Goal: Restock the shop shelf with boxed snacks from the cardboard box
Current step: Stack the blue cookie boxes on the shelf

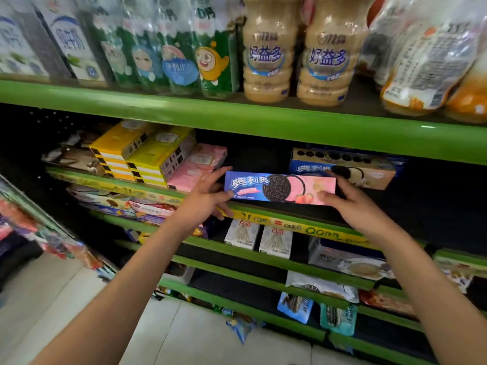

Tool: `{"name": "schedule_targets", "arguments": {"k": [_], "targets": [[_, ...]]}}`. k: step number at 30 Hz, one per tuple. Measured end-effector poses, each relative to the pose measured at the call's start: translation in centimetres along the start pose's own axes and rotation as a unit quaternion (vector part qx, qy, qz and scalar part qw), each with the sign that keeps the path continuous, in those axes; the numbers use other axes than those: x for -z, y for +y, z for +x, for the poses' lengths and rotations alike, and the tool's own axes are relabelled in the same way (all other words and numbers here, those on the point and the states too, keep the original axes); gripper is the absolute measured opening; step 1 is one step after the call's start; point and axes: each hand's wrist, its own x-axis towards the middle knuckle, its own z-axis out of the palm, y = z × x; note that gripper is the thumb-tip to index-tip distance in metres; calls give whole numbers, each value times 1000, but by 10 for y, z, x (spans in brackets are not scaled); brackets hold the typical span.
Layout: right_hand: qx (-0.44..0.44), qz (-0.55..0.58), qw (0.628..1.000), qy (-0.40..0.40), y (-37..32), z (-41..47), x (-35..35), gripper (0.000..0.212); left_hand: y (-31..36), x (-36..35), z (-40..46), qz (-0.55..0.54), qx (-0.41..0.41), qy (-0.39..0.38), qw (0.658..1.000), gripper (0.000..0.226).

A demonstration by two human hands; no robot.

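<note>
A long blue and pink cookie box (pixel 279 187) is held level in front of the second shelf (pixel 303 227), over a dark gap between stocked goods. My left hand (pixel 205 198) grips its left end, thumb on the front and fingers behind. My right hand (pixel 353 201) grips its right end the same way. Behind and to the right lies a blue and cream cookie box (pixel 342 167) on the same shelf. The cardboard box is out of view.
Pink boxes (pixel 197 167) and yellow boxes (pixel 142 151) are stacked left of the gap. Drink bottles (pixel 268 54) and cartons fill the green top shelf (pixel 237 114). Lower shelves hold small white boxes (pixel 258 238) and snack bags. Pale floor tiles (pixel 52 299) lie below left.
</note>
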Motion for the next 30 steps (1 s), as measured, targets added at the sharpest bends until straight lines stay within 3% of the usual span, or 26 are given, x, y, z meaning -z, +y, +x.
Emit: {"name": "schedule_targets", "arguments": {"k": [11, 19, 26, 30], "targets": [[20, -16, 1000, -2, -3, -7, 0, 52, 3, 13, 4, -12, 5, -27, 1000, 51], [42, -140, 989, -6, -18, 1, -16, 67, 3, 22, 8, 40, -24, 61, 997, 53], [34, -16, 998, 45, -24, 1, -28, 26, -9, 20, -1, 122, -94, 65, 986, 57], [29, 11, 999, 44, -19, -2, -22, 27, -8, 19, -6, 190, -107, 80, 973, 60]]}}
